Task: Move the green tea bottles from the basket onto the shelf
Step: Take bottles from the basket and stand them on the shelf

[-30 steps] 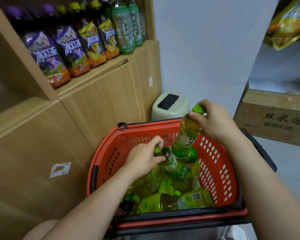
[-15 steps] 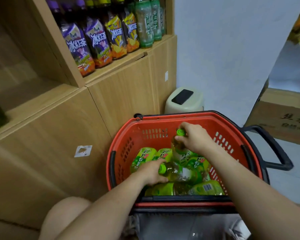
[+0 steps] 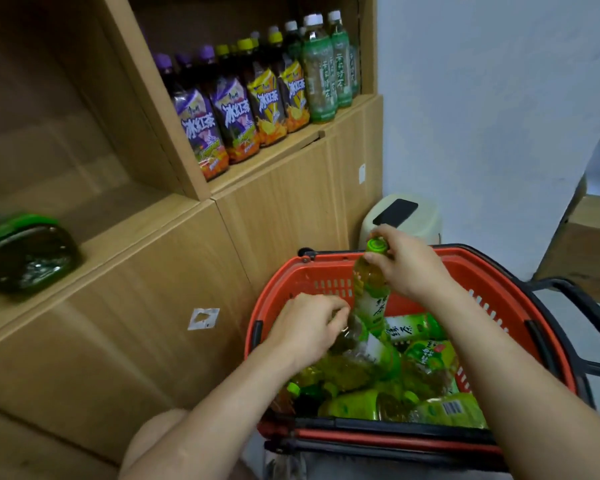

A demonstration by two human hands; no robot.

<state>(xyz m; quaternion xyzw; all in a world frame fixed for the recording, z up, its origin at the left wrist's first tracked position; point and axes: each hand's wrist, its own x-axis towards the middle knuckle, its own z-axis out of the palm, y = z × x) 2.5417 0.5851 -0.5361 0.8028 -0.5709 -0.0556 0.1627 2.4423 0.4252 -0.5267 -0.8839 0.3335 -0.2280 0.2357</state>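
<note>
The right hand pinches one bottle by the neck, upright near the basket's far rim — the left hand curls round a second bottle in the pile, probably so both reach the shelf together.

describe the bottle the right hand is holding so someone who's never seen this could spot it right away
Find the red basket beside the wooden shelf unit, full of green tea bottles. Most lie on their sides in a heap; the held bottle stands nearly upright above them, the right hand gripping it at its bright green cap.
</note>
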